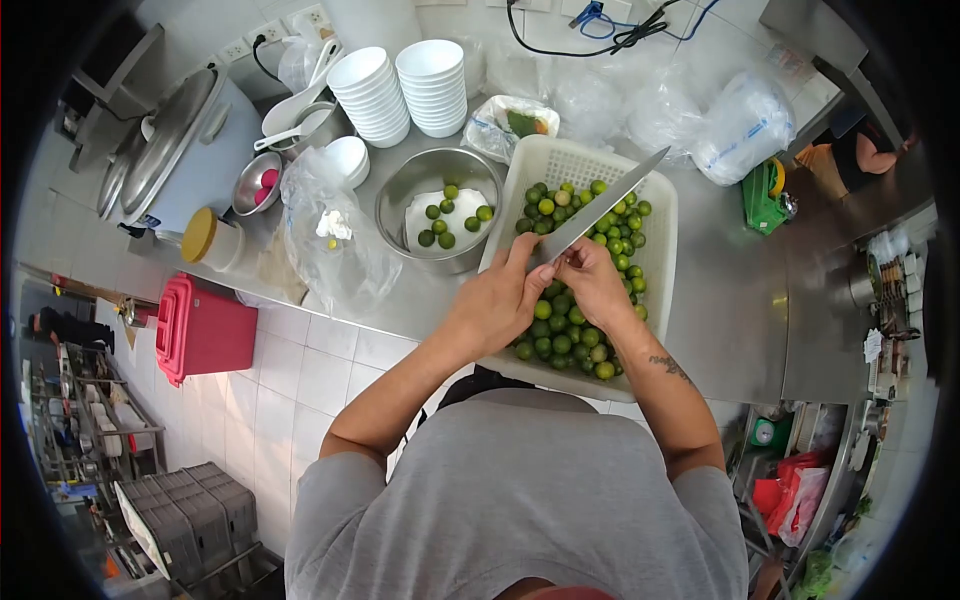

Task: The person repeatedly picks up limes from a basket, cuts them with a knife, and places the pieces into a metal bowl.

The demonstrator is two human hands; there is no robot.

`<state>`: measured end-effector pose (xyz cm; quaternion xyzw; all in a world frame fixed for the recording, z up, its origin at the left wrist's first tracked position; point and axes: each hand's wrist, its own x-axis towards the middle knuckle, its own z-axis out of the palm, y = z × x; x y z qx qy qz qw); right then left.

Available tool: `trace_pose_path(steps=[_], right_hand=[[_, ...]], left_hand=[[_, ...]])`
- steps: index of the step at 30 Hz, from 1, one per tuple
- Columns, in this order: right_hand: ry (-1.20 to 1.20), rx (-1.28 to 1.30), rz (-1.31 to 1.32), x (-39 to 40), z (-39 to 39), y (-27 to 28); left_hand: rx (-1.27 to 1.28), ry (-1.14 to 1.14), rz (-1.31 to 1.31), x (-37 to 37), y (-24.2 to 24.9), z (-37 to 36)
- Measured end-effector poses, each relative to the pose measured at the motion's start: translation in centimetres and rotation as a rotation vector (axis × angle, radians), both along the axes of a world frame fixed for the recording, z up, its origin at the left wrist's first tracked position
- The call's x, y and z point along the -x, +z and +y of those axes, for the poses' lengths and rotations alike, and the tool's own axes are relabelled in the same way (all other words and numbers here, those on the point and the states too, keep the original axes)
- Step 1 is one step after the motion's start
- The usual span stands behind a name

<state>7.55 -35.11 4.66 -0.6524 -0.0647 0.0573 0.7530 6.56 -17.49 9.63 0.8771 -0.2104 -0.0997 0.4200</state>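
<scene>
My left hand (500, 298) is closed round the handle end of a large knife (605, 205), whose blade points up and to the right over a white plastic basket (662, 290) of small green limes (563, 330). Just beside it, my right hand (598, 285) has its fingers pinched together under the blade; what they hold is hidden. Both hands are above the limes. Left of the basket, a steel bowl (390, 205) contains several limes on something white.
Stacks of white bowls (432, 90) and plastic bags (335, 250) lie on the steel counter (720, 310). A large pot (190, 150) stands at the left, a green item (765, 200) at the right. Below is a red bin (215, 325). Another person (850, 165) is partly visible.
</scene>
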Motion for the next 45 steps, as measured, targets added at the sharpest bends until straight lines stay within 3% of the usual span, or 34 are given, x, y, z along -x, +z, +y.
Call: trace_pose_path(steps=[6, 9, 12, 13, 17, 20, 24, 27, 31, 41, 45], right_hand=[[0.133, 0.02, 0.04, -0.8, -0.1, 0.1], [-0.021, 0.031, 0.091, -1.1, 0.0, 1.0], [0.092, 0.615, -0.121, -1.1, -1.2, 0.1], [0.14, 0.705, -0.302, -0.5, -1.0, 0.3], [0.191, 1.102, -0.482, 0.0, -0.2, -1.5], [0.132, 0.66, 0.061, 0.1, 0.1, 0.6], [0.129, -0.338, 0.212, -0.6, -0.6, 1.4], [0.098, -0.398, 0.208, -0.7, -0.4, 1.2], [-0.023, -0.383, 0.166, -0.6, 0.3, 0.4], [-0.154, -0.422, 0.149, -0.4, 1.8, 0.0], [-0.098, -0.363, 0.138, 0.2, 2.8, 0.1]], left_hand=[[0.092, -0.017, 0.06, -1.2, 0.2, 0.6], [0.064, 0.066, 0.052, -2.2, 0.6, 2.3], [0.141, 0.286, -0.012, -3.8, 1.0, 4.6], [0.154, 0.338, -0.002, -4.6, 0.7, 5.5], [0.231, 0.446, 0.031, -5.6, 0.2, 7.7], [0.299, 0.388, 0.127, -4.5, 0.5, 7.8], [0.362, 0.208, 0.205, -2.4, 0.4, 6.8], [0.281, 0.111, 0.273, -0.5, 2.5, 5.3], [0.145, -0.032, 0.146, 0.2, 0.9, 4.3], [-0.099, -0.034, 0.06, 0.7, 0.4, 2.5], [-0.011, -0.013, 0.02, 0.1, -0.4, 2.0]])
